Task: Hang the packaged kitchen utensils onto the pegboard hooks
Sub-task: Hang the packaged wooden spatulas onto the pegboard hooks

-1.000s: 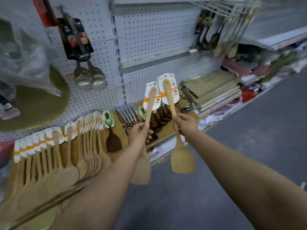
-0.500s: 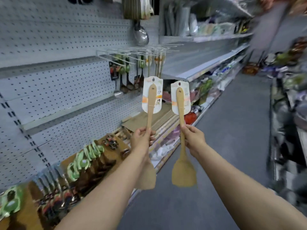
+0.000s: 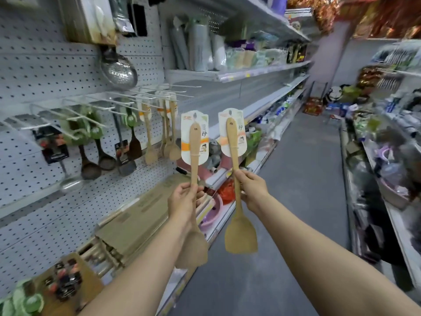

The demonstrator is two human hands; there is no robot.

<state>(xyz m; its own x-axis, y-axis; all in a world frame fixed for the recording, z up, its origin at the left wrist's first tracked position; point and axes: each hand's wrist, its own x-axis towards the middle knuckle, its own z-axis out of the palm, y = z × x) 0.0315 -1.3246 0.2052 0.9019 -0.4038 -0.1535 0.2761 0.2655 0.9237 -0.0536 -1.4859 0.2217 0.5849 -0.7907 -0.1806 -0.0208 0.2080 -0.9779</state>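
Observation:
I hold two packaged wooden spatulas upright, blades down, each with a white and orange card at its handle top. My left hand [image 3: 185, 198] grips the handle of the left spatula [image 3: 194, 153]; its blade sits behind my wrist. My right hand [image 3: 251, 188] grips the right spatula [image 3: 239, 233] at mid-handle. The grey pegboard [image 3: 45, 71] is on my left, with white hooks [image 3: 118, 103] sticking out at upper left of the spatulas. Several hooks carry ladles and wooden spoons [image 3: 168, 142]. Both cards are to the right of the hooks and apart from them.
A steel skimmer [image 3: 118, 69] hangs high on the pegboard. Flat cardboard boxes [image 3: 141, 215] and carded tools [image 3: 63, 286] lie on the low shelf at left. Stocked shelves [image 3: 239, 71] run ahead. The grey aisle floor [image 3: 303, 169] opens to the right, with more goods shelves [image 3: 387, 156] beyond.
My view has swung up and right along the shelf, from the low rack of spatulas to the hooks. Both hands kept their spatulas and raised them toward hook height.

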